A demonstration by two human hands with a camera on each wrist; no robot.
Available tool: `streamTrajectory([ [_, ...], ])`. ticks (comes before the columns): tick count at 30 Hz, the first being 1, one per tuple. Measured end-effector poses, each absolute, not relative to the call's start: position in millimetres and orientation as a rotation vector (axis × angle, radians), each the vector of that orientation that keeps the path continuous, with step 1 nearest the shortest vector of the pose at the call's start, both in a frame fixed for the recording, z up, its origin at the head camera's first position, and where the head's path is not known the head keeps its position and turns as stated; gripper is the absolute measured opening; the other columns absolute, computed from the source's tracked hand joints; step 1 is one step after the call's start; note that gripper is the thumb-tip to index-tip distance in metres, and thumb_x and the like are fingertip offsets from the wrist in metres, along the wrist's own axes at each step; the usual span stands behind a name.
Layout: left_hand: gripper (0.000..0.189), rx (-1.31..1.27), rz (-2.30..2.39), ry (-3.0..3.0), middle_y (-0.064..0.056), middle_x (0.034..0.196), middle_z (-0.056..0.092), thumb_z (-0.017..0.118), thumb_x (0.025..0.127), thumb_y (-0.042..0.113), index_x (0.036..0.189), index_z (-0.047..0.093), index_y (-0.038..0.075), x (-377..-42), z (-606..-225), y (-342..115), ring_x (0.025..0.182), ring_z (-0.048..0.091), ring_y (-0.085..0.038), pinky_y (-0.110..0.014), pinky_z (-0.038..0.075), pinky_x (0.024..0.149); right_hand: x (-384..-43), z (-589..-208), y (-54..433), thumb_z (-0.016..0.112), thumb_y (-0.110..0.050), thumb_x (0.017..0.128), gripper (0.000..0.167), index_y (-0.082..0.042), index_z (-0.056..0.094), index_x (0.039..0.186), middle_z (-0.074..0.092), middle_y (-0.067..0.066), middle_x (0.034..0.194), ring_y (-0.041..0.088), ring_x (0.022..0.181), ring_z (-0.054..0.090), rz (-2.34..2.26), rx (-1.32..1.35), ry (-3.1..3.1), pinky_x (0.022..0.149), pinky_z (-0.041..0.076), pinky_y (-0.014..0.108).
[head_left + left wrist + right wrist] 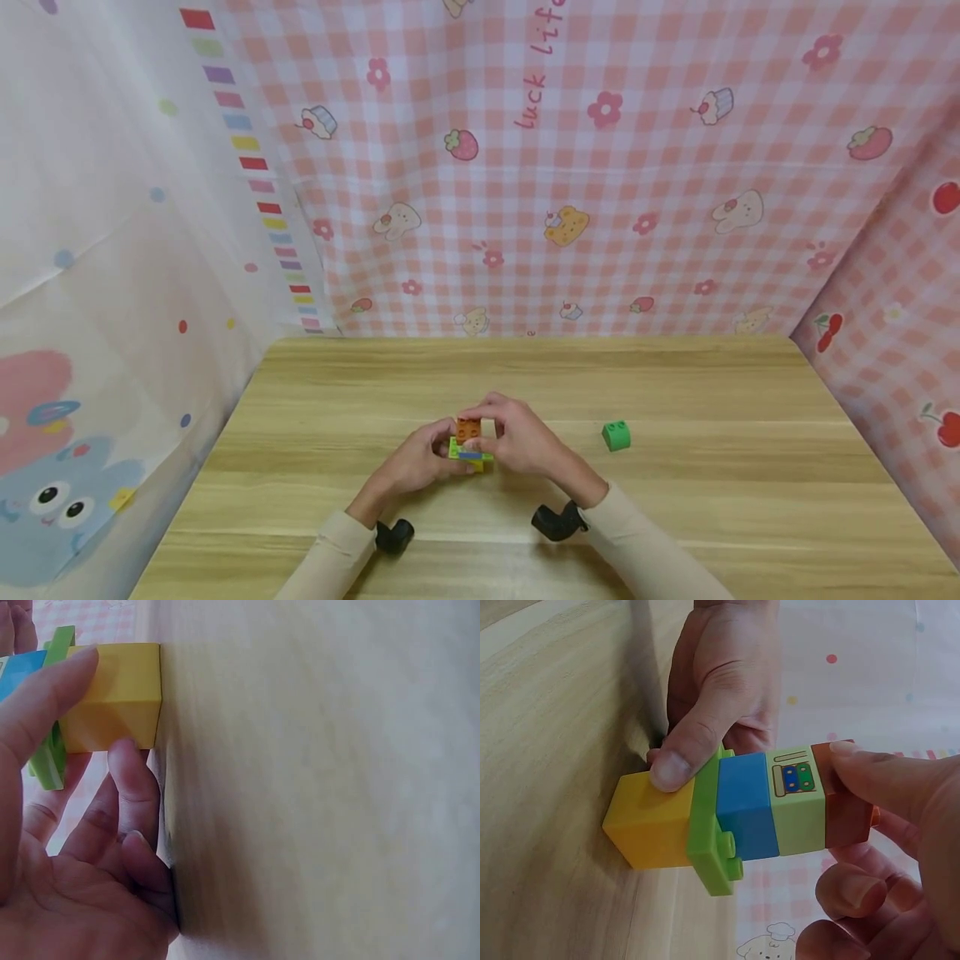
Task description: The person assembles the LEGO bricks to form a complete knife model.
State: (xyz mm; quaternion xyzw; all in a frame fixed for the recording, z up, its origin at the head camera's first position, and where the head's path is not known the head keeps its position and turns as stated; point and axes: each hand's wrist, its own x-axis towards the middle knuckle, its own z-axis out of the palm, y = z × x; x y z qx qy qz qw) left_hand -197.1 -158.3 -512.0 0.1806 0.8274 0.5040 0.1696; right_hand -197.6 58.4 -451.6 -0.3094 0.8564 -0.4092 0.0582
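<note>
A stack of toy building blocks stands on the table between both hands. In the right wrist view it runs from a yellow block (649,825) at the table, through a green plate (709,840), a blue block (746,806) and a pale green printed block (799,825), to a brown-orange block (847,799) at the far end. My left hand (422,458) grips the yellow block, its thumb near the green plate. With thumb and fingers, my right hand (521,437) pinches the brown-orange block on top.
A green curved-top block (617,436) lies on the wooden table (712,483) to the right of the hands. Black wrist devices (557,522) sit at both cuffs. Behind the table hangs a pink checked cloth (525,183).
</note>
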Motion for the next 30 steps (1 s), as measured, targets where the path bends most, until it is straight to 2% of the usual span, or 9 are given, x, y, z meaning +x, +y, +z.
streamTrajectory([
  [15, 0.030, 0.512, 1.401, 2.380, 0.001, 0.097, 0.061, 0.083, 0.081, 0.027, 0.099, 0.061, 0.019, -197.1, -511.0, -157.4, 0.081, 0.052, -0.014, -0.025, 0.043, 0.068, -194.4, -455.2, 57.9, 0.075, -0.011, 0.088, 0.035, -0.012, 0.069, 0.123, 0.061, -0.003, 0.103, 0.009, 0.068, 0.045, -1.338, -0.848, 2.568, 0.058, 0.040, 0.021],
  [25, 0.030, 0.523, 1.440, 2.347, -0.005, 0.103, 0.065, 0.083, 0.082, 0.024, 0.099, 0.060, 0.015, -196.3, -510.7, -157.4, 0.086, 0.056, -0.016, -0.027, 0.046, 0.072, -195.2, -458.8, 59.9, 0.076, -0.010, 0.087, 0.035, -0.012, 0.069, 0.122, 0.065, -0.001, 0.109, 0.008, 0.067, 0.047, -1.399, -0.902, 2.546, 0.060, 0.042, 0.022],
  [30, 0.031, 0.520, 1.463, 2.323, -0.004, 0.104, 0.065, 0.083, 0.082, 0.023, 0.101, 0.060, 0.015, -196.3, -511.5, -157.6, 0.088, 0.058, -0.016, -0.027, 0.048, 0.072, -195.9, -459.1, 61.0, 0.076, -0.014, 0.088, 0.037, -0.013, 0.068, 0.124, 0.064, -0.003, 0.109, 0.007, 0.066, 0.048, -1.403, -0.904, 2.525, 0.059, 0.042, 0.021],
])
